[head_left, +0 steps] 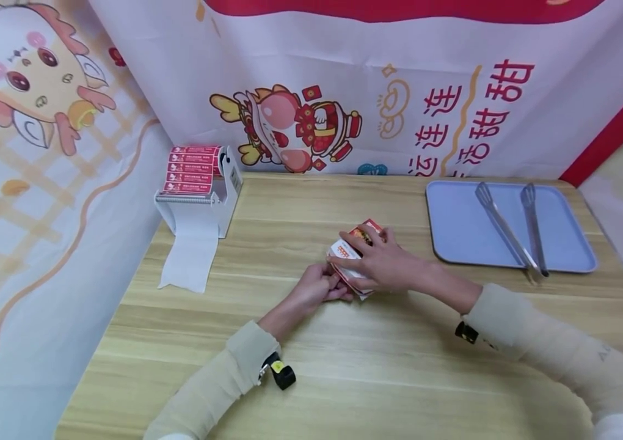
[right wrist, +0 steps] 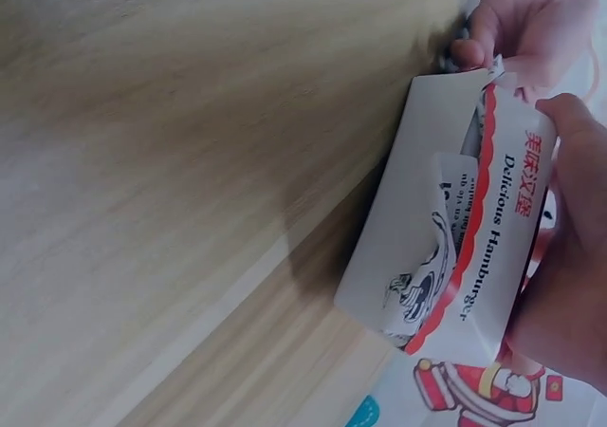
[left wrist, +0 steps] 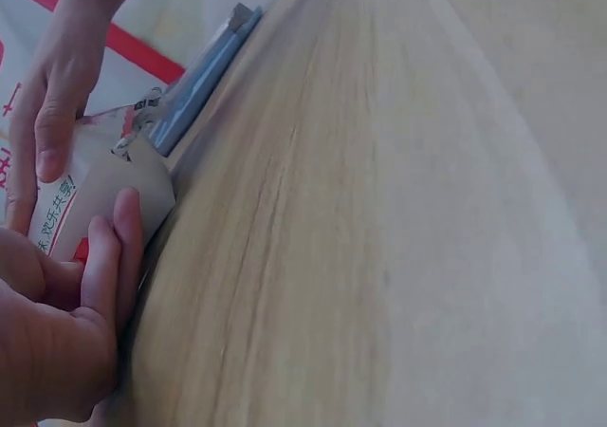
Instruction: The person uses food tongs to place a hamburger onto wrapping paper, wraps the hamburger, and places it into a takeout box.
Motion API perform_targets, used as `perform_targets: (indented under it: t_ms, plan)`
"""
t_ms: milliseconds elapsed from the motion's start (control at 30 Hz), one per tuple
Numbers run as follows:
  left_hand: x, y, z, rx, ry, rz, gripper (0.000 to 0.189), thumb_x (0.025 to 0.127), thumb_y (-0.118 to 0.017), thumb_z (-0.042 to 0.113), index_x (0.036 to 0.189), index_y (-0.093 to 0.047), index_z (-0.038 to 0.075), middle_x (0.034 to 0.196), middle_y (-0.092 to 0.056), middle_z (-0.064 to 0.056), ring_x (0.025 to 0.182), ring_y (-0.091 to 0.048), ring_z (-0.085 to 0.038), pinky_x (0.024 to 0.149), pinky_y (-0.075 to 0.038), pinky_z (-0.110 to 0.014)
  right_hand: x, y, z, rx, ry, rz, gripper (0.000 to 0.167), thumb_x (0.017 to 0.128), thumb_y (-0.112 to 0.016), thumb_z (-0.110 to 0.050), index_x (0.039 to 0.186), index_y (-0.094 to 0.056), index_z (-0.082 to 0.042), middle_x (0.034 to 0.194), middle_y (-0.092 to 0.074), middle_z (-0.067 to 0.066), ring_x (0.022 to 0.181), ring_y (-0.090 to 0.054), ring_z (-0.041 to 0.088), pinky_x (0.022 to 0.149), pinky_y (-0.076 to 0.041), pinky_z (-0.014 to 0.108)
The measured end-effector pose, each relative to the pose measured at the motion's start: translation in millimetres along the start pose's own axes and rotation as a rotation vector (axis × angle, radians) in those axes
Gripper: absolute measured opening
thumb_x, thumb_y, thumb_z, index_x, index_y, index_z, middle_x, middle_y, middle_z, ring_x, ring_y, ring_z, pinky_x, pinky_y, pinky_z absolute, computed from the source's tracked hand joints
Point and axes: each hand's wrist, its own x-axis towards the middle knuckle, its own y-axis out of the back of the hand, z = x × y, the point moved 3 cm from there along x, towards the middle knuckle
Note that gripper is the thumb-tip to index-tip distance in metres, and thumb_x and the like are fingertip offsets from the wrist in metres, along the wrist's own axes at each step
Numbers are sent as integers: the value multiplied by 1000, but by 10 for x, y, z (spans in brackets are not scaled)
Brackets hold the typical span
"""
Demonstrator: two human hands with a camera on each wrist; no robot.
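A small white and red hamburger box [head_left: 341,249] rests on the wooden table between both hands. From above, the right hand [head_left: 382,261] grips it, fingers spread over its lid. The left hand [head_left: 314,286] holds the near left corner with curled fingers; in the left wrist view, a small red patch [left wrist: 82,250] shows beside its fingertips. Whether that is a sticker or box print I cannot tell. Printed wrapping paper [right wrist: 446,232] pokes out between the box's lid [right wrist: 512,199] and its plain side [right wrist: 398,199] in the right wrist view.
A white dispenser [head_left: 223,211] with a roll of red labels [head_left: 192,168] stands back left, its blank backing strip [head_left: 193,256] hanging onto the table [head_left: 377,366]. Back right lies a blue tray [head_left: 460,238] with two metal tongs [head_left: 501,223], handles over its front edge. Printed cloth walls enclose the table.
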Motion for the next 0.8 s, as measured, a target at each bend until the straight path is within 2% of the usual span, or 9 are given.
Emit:
perform_targets:
  t_ms: [200,267,333,367,467,567,667,733,800]
  plan:
    - [55,-56,53,180,40,-37,24,103,-42,1,119,-55,-11,72,-64,-8,63,-70,-19,64,-59,-21,-43,-51,164,12,60,18,55,98,-51,-51,151,-37,-44,166,-23,10,147,-20,43,98,-30,64]
    - [59,-34,74,220,42,-49,21,103,-45,3,116,-54,-11,73,-65,-10,63,-71,-19,63,-59,-22,-71,-28,208,50,72,9,57,97,-55,-48,151,-37,-43,166,-21,9,149,-19,40,101,-29,63]
    - [34,18,129,290,8,-24,20,101,-50,3,116,-51,-10,80,-67,-14,65,-72,-22,65,-60,-25,-119,6,250,97,58,13,62,96,-59,-47,152,-36,-40,168,-18,7,152,-16,38,106,-26,63]
    - [15,53,171,343,-20,3,24,99,-54,3,120,-50,-8,86,-68,-15,68,-72,-23,66,-60,-27,-152,27,269,123,38,25,65,94,-62,-48,153,-36,-38,168,-17,7,153,-14,38,108,-25,64]
    - [-27,149,351,595,-200,92,49,90,-66,1,134,-44,-1,112,-66,-19,89,-71,-27,79,-61,-36,-277,82,314,172,-79,73,85,85,-72,-54,156,-32,-32,168,-12,9,153,-12,39,111,-23,68]
    - [-30,161,521,922,-398,106,81,82,-78,6,150,-35,13,146,-49,-14,126,-56,-28,103,-51,-46,-385,76,324,153,-190,102,103,75,-79,-60,158,-27,-28,167,-13,15,150,-13,47,106,-27,73]
    - [2,94,591,1181,-537,-5,97,81,-83,16,158,-25,27,165,-23,-7,149,-29,-27,118,-35,-50,-422,22,287,132,-216,102,109,71,-80,-63,158,-25,-27,163,-18,18,147,-19,49,101,-32,76]
    - [8,37,596,1270,-566,-91,97,84,-81,20,159,-21,32,169,-12,-1,154,-19,-26,121,-30,-49,-419,-9,262,134,-199,110,107,71,-81,-62,157,-27,-25,162,-22,18,145,-23,47,100,-35,77]
    - [-4,-9,596,1326,-574,-121,90,87,-78,23,158,-23,33,169,-11,1,153,-20,-25,120,-31,-47,-421,-30,259,148,-178,112,104,74,-81,-57,156,-27,-24,163,-21,17,147,-22,44,100,-35,78]
